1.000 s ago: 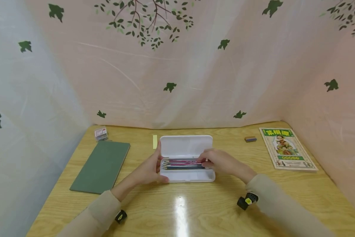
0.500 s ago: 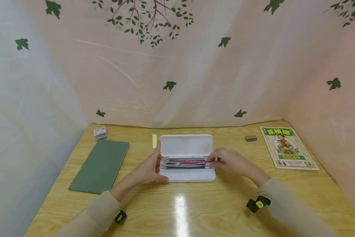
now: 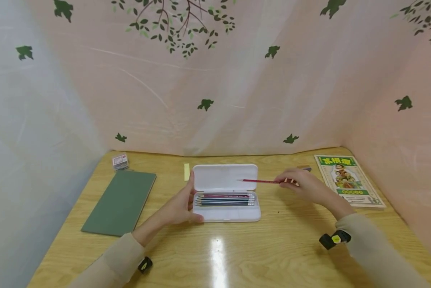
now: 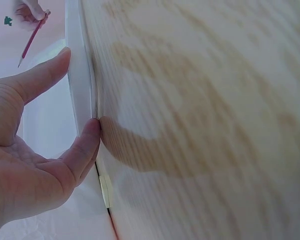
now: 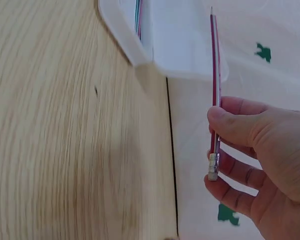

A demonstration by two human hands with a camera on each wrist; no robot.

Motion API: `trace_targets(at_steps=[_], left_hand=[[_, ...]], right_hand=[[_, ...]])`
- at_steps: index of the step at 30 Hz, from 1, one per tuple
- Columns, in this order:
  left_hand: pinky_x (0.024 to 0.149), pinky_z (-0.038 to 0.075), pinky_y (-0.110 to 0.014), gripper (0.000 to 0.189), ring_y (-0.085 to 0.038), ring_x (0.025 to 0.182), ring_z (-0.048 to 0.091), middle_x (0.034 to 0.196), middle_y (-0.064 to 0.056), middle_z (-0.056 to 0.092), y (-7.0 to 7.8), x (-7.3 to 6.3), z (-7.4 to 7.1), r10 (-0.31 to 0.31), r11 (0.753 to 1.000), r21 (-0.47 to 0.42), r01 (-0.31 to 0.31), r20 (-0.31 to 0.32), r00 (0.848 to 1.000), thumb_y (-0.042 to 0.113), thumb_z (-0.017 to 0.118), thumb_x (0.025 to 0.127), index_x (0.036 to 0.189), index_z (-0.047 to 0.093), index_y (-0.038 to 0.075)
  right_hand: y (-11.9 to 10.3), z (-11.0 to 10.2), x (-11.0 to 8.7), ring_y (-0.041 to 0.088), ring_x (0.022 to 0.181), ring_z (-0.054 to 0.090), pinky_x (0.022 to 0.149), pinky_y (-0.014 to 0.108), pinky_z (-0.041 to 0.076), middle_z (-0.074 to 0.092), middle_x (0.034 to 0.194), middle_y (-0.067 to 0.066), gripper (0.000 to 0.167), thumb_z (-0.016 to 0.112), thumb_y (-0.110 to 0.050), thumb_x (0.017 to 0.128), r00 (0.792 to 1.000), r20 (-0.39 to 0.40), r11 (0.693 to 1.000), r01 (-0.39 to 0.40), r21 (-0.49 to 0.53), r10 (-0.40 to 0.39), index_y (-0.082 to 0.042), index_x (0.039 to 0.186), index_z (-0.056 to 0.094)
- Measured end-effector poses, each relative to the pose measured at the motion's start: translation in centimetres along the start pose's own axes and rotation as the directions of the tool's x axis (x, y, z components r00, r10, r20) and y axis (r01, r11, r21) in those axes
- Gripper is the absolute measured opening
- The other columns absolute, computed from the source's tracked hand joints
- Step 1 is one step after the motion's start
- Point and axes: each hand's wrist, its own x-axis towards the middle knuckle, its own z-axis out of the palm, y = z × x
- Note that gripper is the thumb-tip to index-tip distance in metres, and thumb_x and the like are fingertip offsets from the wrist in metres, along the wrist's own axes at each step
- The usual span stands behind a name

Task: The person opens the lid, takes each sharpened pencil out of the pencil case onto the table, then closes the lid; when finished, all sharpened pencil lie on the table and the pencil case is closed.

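A white pencil case (image 3: 231, 216) lies on the table with its lid raised at the back. Several pencils (image 3: 224, 201) lie side by side inside it, points to the left and eraser ends to the right. My left hand (image 3: 180, 206) grips the case's left end, thumb at the front and fingers behind. In the left wrist view those fingers (image 4: 85, 145) press against the case's side. Above and right of the case, my right hand (image 3: 305, 185) pinches a red pencil (image 3: 260, 181) near its eraser end. Its sharpened tip points left, overlapping the lid in the head view.
A green notebook (image 3: 119, 204) lies on the left, with a small box (image 3: 120, 162) behind it. Yellow sticky notes (image 3: 187, 172) are just left of the lid. An eraser (image 3: 304, 168) sits partly behind my right hand, near an illustrated booklet (image 3: 348, 182). Patterned cloth (image 3: 237, 120) surrounds the table.
My right hand has lifted the red pencil out of the case and carried it up and to the right. The left hand stays on the case.
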Motion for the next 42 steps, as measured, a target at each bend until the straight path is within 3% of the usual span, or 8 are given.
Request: trace_targets(at_steps=[7, 10, 13, 15, 18, 21, 29, 42], left_hand=[[0.103, 0.048, -0.047, 0.14, -0.032, 0.117, 0.058, 0.129, -0.023, 0.05, 0.2, 0.0, -0.1, -0.001, 1.0, 0.021, 0.001, -0.001, 1.0, -0.002, 0.088, 0.075, 0.159, -0.022, 0.019], [0.104, 0.046, -0.047, 0.139, -0.032, 0.118, 0.058, 0.129, -0.023, 0.05, 0.3, -0.1, -0.1, -0.005, 1.0, 0.03, 0.006, -0.003, 1.0, -0.002, 0.087, 0.076, 0.159, -0.022, 0.018], [0.105, 0.046, -0.047, 0.139, -0.032, 0.118, 0.058, 0.129, -0.024, 0.05, 0.4, -0.1, 0.0, -0.008, 0.999, 0.034, 0.009, -0.003, 1.0, -0.002, 0.087, 0.076, 0.159, -0.022, 0.017], [0.104, 0.046, -0.047, 0.139, -0.032, 0.117, 0.058, 0.128, -0.023, 0.051, 0.4, -0.1, 0.0, -0.011, 0.999, 0.042, 0.011, -0.007, 1.0, -0.002, 0.088, 0.076, 0.159, -0.022, 0.017], [0.104, 0.047, -0.047, 0.139, -0.032, 0.116, 0.058, 0.128, -0.023, 0.051, 0.4, -0.2, 0.0, -0.006, 0.999, 0.044, 0.007, -0.009, 1.0, -0.002, 0.088, 0.076, 0.159, -0.022, 0.016], [0.103, 0.048, -0.046, 0.139, -0.031, 0.115, 0.059, 0.127, -0.023, 0.051, 0.3, -0.2, 0.0, -0.003, 0.999, 0.042, 0.003, -0.007, 1.0, -0.002, 0.088, 0.076, 0.159, -0.022, 0.016], [0.104, 0.047, -0.044, 0.14, -0.03, 0.115, 0.059, 0.128, -0.022, 0.052, 0.2, 0.0, -0.1, -0.002, 0.999, 0.05, 0.001, 0.002, 1.0, 0.0, 0.088, 0.076, 0.159, -0.023, 0.019], [0.105, 0.046, -0.043, 0.141, -0.029, 0.118, 0.058, 0.13, -0.02, 0.052, 0.3, 0.0, -0.1, -0.01, 0.999, 0.043, 0.01, 0.008, 1.0, -0.001, 0.088, 0.075, 0.158, -0.025, 0.019]], right_hand=[[2.7, -0.8, -1.3, 0.01, 0.084, 0.061, 0.069, 0.03, 0.054, 0.068, 0.097, -0.005, 0.018, 0.071, -0.002, 0.093, 0.998, -0.051, 0.999, 0.038, -0.023, -0.039, -0.011, 0.107, 0.076], [3.9, -0.9, -2.0, 0.022, 0.087, 0.064, 0.07, 0.037, 0.055, 0.068, 0.096, -0.002, 0.02, 0.074, 0.0, 0.09, 0.996, -0.064, 0.997, 0.061, -0.051, -0.065, -0.012, 0.105, 0.077], [4.9, -0.9, -2.6, 0.03, 0.092, 0.067, 0.073, 0.042, 0.057, 0.07, 0.1, -0.001, 0.02, 0.074, -0.001, 0.09, 0.998, -0.055, 0.998, 0.033, -0.056, -0.036, -0.013, 0.105, 0.077], [5.4, -1.0, -2.9, 0.028, 0.096, 0.068, 0.075, 0.041, 0.058, 0.072, 0.104, 0.0, 0.019, 0.074, -0.002, 0.091, 0.999, -0.047, 0.999, 0.009, -0.045, -0.011, -0.014, 0.106, 0.077], [6.0, -1.2, -3.2, 0.014, 0.086, 0.065, 0.07, 0.032, 0.056, 0.072, 0.103, 0.0, 0.018, 0.072, -0.003, 0.093, 1.0, -0.022, 1.0, -0.023, -0.013, 0.023, -0.012, 0.107, 0.076], [6.5, -1.3, -3.5, 0.01, 0.086, 0.064, 0.07, 0.03, 0.055, 0.072, 0.104, 0.001, 0.017, 0.072, -0.003, 0.093, 0.999, -0.005, 0.999, -0.037, -0.002, 0.037, -0.011, 0.107, 0.076], [7.3, -1.4, -3.7, 0.014, 0.09, 0.065, 0.074, 0.033, 0.056, 0.071, 0.108, 0.0, 0.016, 0.069, -0.008, 0.096, 0.989, 0.074, 0.992, -0.124, -0.022, 0.125, -0.014, 0.11, 0.075], [7.7, -1.3, -3.6, 0.016, 0.092, 0.066, 0.075, 0.033, 0.056, 0.071, 0.11, 0.001, 0.016, 0.068, -0.009, 0.098, 0.986, 0.121, 0.994, -0.113, 0.008, 0.111, -0.012, 0.111, 0.075]])
